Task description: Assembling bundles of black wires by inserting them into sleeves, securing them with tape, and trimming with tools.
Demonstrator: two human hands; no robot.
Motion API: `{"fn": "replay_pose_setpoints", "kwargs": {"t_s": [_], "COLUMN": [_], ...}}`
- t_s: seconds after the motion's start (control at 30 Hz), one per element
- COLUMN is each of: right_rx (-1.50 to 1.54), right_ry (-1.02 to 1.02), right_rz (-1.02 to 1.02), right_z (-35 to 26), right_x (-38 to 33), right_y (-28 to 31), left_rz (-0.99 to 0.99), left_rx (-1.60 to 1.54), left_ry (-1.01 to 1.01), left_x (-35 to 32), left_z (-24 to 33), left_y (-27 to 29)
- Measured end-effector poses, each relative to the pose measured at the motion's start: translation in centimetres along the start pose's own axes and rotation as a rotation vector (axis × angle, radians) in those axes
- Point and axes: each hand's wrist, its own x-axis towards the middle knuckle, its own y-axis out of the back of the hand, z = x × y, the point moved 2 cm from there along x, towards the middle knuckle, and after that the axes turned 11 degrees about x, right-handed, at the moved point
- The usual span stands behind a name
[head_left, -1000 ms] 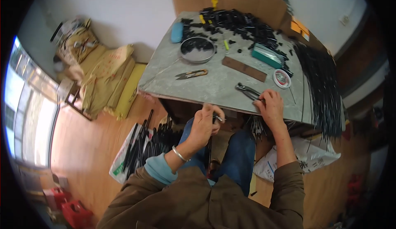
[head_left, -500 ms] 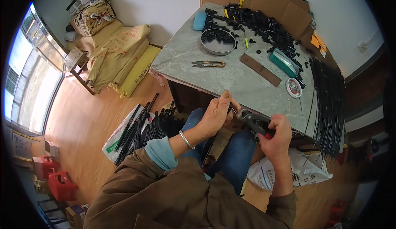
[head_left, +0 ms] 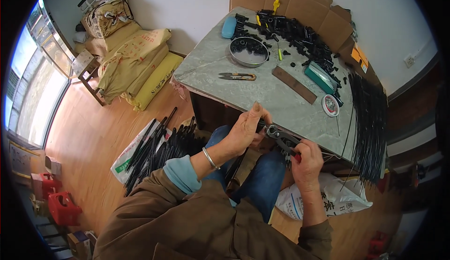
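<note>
Lifted off the table, pliers (head_left: 281, 137) point up-left toward left hand (head_left: 246, 129).

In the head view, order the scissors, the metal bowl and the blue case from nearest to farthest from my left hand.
Measured from the left hand:
1. Scissors, on the table just beyond the hand.
2. Metal bowl, farther back, holding black parts.
3. Blue case, at the table's far left corner.

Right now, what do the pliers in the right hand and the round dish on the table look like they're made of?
The red-handled pliers in the right hand look like dark steel: grey, dull-shiny jaws, with grips probably coated in plastic or rubber. The round shallow dish looks like bare metal, judging by its bright silvery rim.
</note>
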Motion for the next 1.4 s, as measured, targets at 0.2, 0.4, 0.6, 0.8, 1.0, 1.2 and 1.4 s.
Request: {"fn": "replay_pose_setpoints", "kwargs": {"t_s": [0.2,0.4,0.6,0.8,1.0,1.2,1.4], "right_rx": [0.168,0.268,1.496,0.821,0.259,0.138,0.007], "right_ry": [-0.076,-0.224,-1.201,-0.941,-0.318,-0.241,-0.217], "right_rz": [0.059,-0.111,-0.651,-0.879,-0.336,-0.228,-0.176], "right_z": [0.1,-0.3,-1.7,-1.6,-2.0,-2.5,-2.3], "right_x": [-2.1,-1.5,-2.8,-2.3,-2.3,-3.2,-4.1], "right_y": [-2.8,-1.6,-0.6,-1.5,-1.5,-2.4,-3.3], "left_rz": [-0.180,-0.119,-0.048,-0.029,-0.056,-0.011,0.024], "left_rx": [-0.108,0.082,0.330,0.425,0.291,0.307,0.366], "left_ry": [-0.022,-0.170,-0.417,-0.264,-0.143,-0.169,-0.210], "left_x": [-0.5,-0.3,-0.2,-0.7,-0.8,-0.7,-0.5], "left_z": [0.0,-0.3,-0.4,-0.9,-1.0,-1.1,-1.6], "left_y": [0.6,0.7,0.5,1.0,1.8,1.7,1.5]}}
